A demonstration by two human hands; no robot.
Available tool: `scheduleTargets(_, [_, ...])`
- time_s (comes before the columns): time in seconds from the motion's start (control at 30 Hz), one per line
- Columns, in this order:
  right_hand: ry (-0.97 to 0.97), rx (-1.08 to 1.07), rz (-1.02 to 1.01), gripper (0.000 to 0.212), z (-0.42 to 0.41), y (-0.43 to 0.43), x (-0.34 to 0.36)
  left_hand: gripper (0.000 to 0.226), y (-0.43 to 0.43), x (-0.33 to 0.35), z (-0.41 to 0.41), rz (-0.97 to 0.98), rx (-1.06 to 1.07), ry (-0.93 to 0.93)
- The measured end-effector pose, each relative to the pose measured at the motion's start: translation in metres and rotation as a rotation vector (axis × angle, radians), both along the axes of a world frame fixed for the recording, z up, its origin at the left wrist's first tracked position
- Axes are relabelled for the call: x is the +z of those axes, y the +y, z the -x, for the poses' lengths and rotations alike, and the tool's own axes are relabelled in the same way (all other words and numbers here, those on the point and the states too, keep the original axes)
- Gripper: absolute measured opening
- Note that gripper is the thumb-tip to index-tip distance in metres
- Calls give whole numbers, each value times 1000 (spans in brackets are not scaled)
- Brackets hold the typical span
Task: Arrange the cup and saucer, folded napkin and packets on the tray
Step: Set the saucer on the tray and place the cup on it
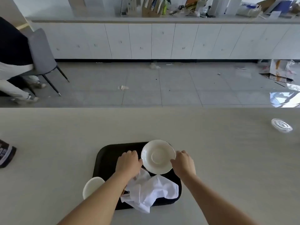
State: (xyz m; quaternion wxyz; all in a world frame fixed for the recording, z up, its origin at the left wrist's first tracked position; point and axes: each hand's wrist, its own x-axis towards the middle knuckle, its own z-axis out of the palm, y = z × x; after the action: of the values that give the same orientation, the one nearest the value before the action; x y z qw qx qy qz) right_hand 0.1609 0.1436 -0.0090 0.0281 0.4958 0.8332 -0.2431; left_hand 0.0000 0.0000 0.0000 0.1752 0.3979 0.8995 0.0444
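Over the tray's (103, 158) far right corner, left hand (128, 163) and right hand (184, 163) pinch opposite rims of the saucer (158, 157); keep it level, setting it clear of the crumpled napkin (151, 190)

- A black tray (107, 153) sits on a pale table (211, 143).
- Both hands hold a white saucer (158, 157) over the tray's far right corner: left hand (129, 162) on its left rim, right hand (184, 163) on its right rim.
- A crumpled white napkin (151, 190) lies on the tray's near side.
- A white cup (92, 186) stands at the tray's near left edge.
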Motion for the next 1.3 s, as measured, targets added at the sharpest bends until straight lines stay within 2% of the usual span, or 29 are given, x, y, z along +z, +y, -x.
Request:
scheduleTargets(0.2, [18, 27, 25, 16, 0, 9, -12, 19, 7, -13, 0, 2, 16, -41])
scheduleTargets(0.33, [14, 28, 10, 14, 2, 9, -14, 10, 10, -18, 4, -88, 0, -125])
scheduleTargets(0.43, [21, -22, 20, 13, 5, 9, -16, 13, 16, -19, 3, -133, 23, -170])
scheduleTargets(0.53, [42, -80, 55, 22, 8, 9, -17, 14, 20, -20, 3, -213, 77, -219])
scheduleTargets(0.67, [95, -113, 70, 20, 14, 6, -15, 18, 18, -13, 17, -297, 116, -260])
scheduleTargets(0.77, [154, -114, 75, 18, 28, -2, -10, 19, 8, -3, 35, -278, 154, -311])
scheduleTargets(0.83, [178, -86, 84, 15, 43, -10, -6, 8, -4, 1, 49, -285, 202, -342])
scheduleTargets(1.07, [205, 44, 144, 13, 101, -44, -2, 18, -59, -1, 96, -289, 399, -316])
scheduleTargets(1.3, [187, 117, 185, 12, 130, -73, -14, 20, -95, -10, 114, -216, 429, -287])
